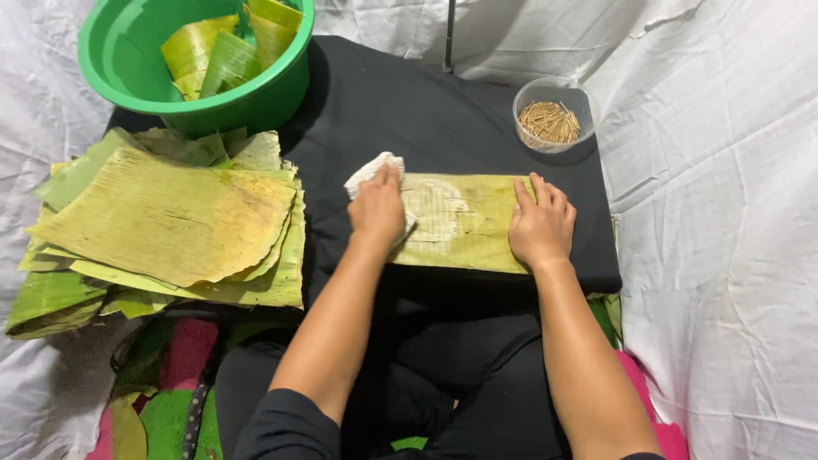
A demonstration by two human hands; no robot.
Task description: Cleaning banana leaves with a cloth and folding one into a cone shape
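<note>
A white cloth (368, 173) is gripped under the left hand (377, 210), fingers curled down on it, and it is pressed onto a banana leaf strip (460, 223). The cloth sticks out just beyond the fingertips, on the far-left side of that hand. The right hand (541, 227) is laid flat and spread on the strip's other end, palm down, nothing held; the strip is pinned by it. The strip lies flat between and under both hands, lengthwise from one to the other, with a paler damp-looking patch just right of the left hand. It rests on a black cloth-covered surface (400, 111).

Well left of the left hand, a stack of large banana leaves (170, 221) is seen, yellow-green, edges overhanging. Beyond that stack, far-left of the left hand, a green plastic basin (111, 64) is placed with folded leaf pieces (226, 51) inside. Beyond the right hand, slightly to its right, a clear round container (555, 113) is seen, filled with thin wooden sticks (550, 122); it is apart from the hand. White sheeting (724, 187) is draped all around. Near the person's body, below the forearms, dark trousers and bits of pink and green fabric (183, 358) are visible.
</note>
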